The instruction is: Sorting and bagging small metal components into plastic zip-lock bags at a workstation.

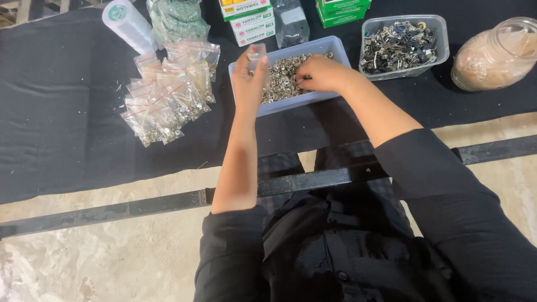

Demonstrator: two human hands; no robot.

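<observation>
A pale blue plastic tub [330,45] full of small silver metal pieces sits on a black cloth. My left hand [249,81] holds a small clear plastic bag [256,55] upright at the tub's near-left edge. My right hand [320,74] reaches into the tub, its fingers pinched among the silver pieces. Whether it holds any piece I cannot tell for sure.
A pile of filled clear zip bags [168,92] lies left of the tub. A clear tub of larger metal clips [401,45] and a glass jar [495,53] stand to the right. Small boxes [249,17], a tape roll [130,25] and a dark metal bar [168,202] are also there.
</observation>
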